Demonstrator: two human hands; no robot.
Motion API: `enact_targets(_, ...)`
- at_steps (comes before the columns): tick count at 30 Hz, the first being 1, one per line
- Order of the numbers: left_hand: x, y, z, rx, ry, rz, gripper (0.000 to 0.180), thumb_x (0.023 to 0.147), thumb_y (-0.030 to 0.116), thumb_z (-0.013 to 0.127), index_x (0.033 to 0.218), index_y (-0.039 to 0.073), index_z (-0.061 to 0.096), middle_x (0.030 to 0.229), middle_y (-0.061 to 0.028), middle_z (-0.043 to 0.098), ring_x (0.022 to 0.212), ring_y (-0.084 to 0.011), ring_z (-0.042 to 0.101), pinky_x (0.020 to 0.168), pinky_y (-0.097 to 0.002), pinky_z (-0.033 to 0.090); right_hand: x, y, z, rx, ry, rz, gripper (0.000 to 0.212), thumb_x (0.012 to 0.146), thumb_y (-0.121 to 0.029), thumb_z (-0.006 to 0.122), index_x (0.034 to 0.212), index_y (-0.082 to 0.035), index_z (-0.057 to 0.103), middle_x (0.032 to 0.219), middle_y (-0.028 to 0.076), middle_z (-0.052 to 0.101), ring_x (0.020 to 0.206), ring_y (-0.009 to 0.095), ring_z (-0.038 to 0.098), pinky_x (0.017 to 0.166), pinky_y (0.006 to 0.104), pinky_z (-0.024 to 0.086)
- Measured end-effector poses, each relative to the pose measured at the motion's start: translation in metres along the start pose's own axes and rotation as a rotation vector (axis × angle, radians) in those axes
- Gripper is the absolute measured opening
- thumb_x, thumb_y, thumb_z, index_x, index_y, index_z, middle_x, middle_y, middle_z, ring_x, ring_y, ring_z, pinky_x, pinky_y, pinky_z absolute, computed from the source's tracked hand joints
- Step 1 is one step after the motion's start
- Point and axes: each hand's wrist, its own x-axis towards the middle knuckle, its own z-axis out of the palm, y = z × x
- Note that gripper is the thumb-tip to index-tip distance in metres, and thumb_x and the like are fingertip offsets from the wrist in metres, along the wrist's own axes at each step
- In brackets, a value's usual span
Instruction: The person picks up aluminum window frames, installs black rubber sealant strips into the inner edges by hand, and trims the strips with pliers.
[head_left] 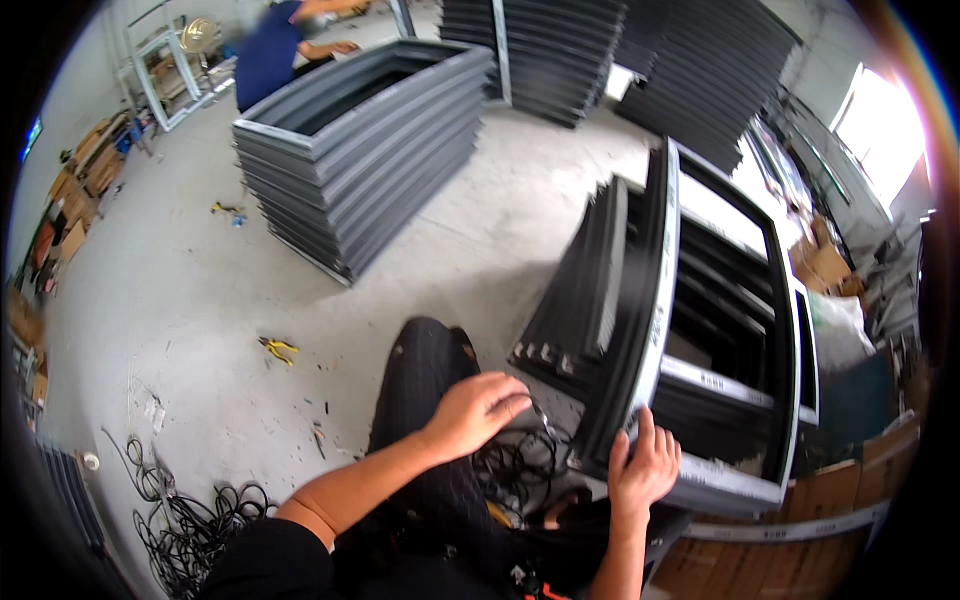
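Observation:
My left hand (478,412) is closed in a pinch above my knee, on the end of a thin black strip (540,412) that runs down toward a loose coil between my legs. To its right, my right hand (645,468) has its thumb and fingers at the lower left corner of a dark grey window frame (662,300) with pale protective film. That frame leans, tilted, on a stack of similar dark frames (570,320). What the fingertips of my right hand press against is partly hidden.
Yellow-handled pliers (278,349) and scattered scraps lie on the floor. Tangled black strips (200,530) lie at lower left. A tall frame stack (370,170) stands ahead, with a person in blue (268,55) behind it. More stacks (540,50) stand farther back; cardboard boxes (825,265) are at right.

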Motion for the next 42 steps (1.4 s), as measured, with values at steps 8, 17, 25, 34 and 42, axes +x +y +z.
enact_targets(8, -0.081, -0.007, 0.051, -0.346, -0.445, -0.383, 0.027, 0.096, 0.026, 0.055, 0.098, 0.000, 0.061, 0.081, -0.0070, 0.066, 0.077, -0.0151, 0.062, 0.072, -0.0307, 0.048, 0.000, -0.003, 0.000, 0.044, 0.036, -0.022, 0.042, 0.081, -0.024, 0.059, 0.116, -0.001, 0.061, 0.084, 0.011, 0.062, 0.081, 0.029, 0.058, 0.078, 0.0395, 0.043)
enact_targets(17, -0.068, -0.015, 0.083, -0.651, -0.452, -0.595, 0.025, 0.099, 0.021, 0.051, 0.099, -0.003, 0.061, 0.079, -0.0034, 0.062, 0.075, -0.0098, 0.059, 0.072, -0.0251, 0.048, -0.050, -0.008, -0.044, 0.225, 0.128, 0.103, 0.050, 0.076, -0.005, 0.067, 0.123, 0.002, 0.051, 0.114, 0.021, 0.055, 0.101, 0.036, 0.053, 0.089, 0.0429, 0.042)
enact_targets(25, -0.067, 0.001, 0.090, -0.882, -0.381, -0.835, 0.033, 0.099, 0.029, 0.050, 0.097, -0.001, 0.062, 0.079, -0.0031, 0.058, 0.073, -0.0106, 0.052, 0.074, -0.0251, 0.043, -0.184, -0.016, -0.056, 0.462, -0.639, 0.175, 0.034, 0.066, -0.012, 0.077, 0.097, -0.004, 0.063, 0.091, 0.012, 0.061, 0.085, 0.031, 0.057, 0.074, 0.0402, 0.048)
enact_targets(34, -0.065, 0.007, 0.097, -0.876, -0.348, -0.877, 0.024, 0.098, 0.022, 0.053, 0.094, 0.001, 0.061, 0.080, -0.0016, 0.059, 0.074, -0.0084, 0.052, 0.073, -0.0236, 0.043, -0.182, -0.015, -0.045, 0.249, -0.882, 0.040, 0.038, 0.066, -0.024, 0.077, 0.097, -0.006, 0.065, 0.093, 0.009, 0.061, 0.088, 0.030, 0.056, 0.075, 0.0405, 0.046)
enact_targets(42, -0.079, -0.002, 0.108, -0.865, -0.325, -0.926, 0.029, 0.097, 0.032, 0.054, 0.093, 0.004, 0.062, 0.079, 0.0017, 0.059, 0.069, -0.0062, 0.051, 0.066, -0.0232, 0.044, -0.179, 0.050, -0.036, 1.497, -0.777, 1.332, 0.049, 0.089, -0.037, 0.059, 0.122, -0.001, 0.054, 0.101, 0.010, 0.064, 0.088, 0.028, 0.060, 0.080, 0.0394, 0.047)
